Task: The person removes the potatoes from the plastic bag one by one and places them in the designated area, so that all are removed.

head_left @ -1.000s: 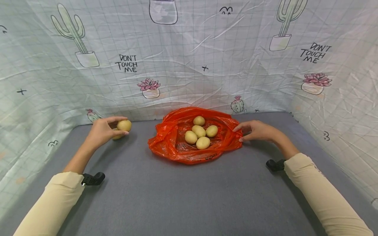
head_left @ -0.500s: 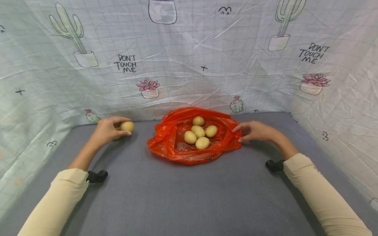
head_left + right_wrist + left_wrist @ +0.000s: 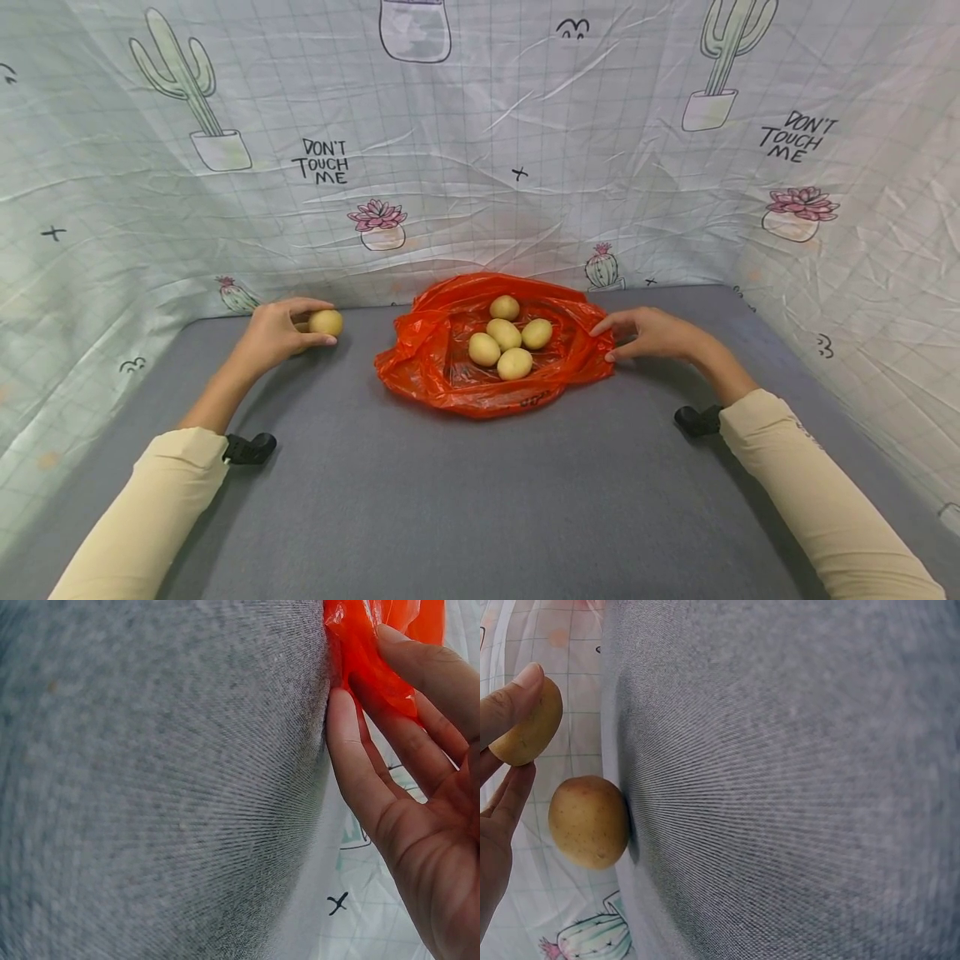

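Five bagged potatoes point(image 3: 504, 333): head view only | left fingers point(image 3: 514, 796) pinch potato point(image 3: 538, 724) | right fingers point(image 3: 355, 750): bag point(image 3: 379, 671)

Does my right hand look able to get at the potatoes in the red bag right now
Probably yes: the potatoes lie uncovered in the open red bag, though your right hand holds the bag and may need to release it first.

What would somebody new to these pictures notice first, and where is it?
Probably the bright red bag, lying open at the back middle of the gray table, with five potatoes inside. Then the left hand, left of it, pinching another potato, and the right hand holding the bag's right edge.
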`<control>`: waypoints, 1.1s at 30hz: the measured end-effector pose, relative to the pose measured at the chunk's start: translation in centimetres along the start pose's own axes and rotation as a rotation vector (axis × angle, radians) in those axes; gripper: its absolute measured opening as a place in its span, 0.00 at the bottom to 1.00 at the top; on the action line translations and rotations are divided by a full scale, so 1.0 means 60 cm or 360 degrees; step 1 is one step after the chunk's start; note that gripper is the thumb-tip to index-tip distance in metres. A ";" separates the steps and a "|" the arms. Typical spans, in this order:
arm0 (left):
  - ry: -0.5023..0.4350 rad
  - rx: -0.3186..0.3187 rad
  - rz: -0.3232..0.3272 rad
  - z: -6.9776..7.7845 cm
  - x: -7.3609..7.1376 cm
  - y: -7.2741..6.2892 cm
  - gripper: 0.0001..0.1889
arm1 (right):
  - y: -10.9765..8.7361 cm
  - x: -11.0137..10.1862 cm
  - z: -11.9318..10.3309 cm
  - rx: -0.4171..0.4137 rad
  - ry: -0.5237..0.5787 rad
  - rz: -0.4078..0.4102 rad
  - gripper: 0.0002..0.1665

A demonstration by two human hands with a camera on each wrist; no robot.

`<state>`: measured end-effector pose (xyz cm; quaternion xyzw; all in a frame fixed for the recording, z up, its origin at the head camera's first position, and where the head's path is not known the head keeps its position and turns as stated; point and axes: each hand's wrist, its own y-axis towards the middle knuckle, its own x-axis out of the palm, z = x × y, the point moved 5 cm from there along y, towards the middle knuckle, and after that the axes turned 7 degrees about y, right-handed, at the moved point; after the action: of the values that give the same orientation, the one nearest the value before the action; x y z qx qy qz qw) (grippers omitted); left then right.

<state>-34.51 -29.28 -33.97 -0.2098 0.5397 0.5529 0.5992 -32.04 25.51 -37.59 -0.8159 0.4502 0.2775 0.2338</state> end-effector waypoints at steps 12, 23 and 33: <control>0.0015 0.0017 0.0021 -0.006 0.005 -0.001 0.27 | 0.002 0.000 -0.006 -0.0007 -0.0009 -0.0009 0.26; 0.0032 0.0065 0.0064 -0.010 0.009 -0.002 0.28 | 0.001 0.000 -0.003 0.0039 -0.0033 0.0000 0.26; 0.0037 0.0061 0.0064 -0.014 0.011 -0.008 0.27 | -0.002 0.003 -0.011 0.0001 -0.0001 -0.0011 0.26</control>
<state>-34.55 -29.85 -34.97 -0.1938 0.5613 0.5519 0.5854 -31.72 25.01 -37.20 -0.8172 0.4474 0.2768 0.2353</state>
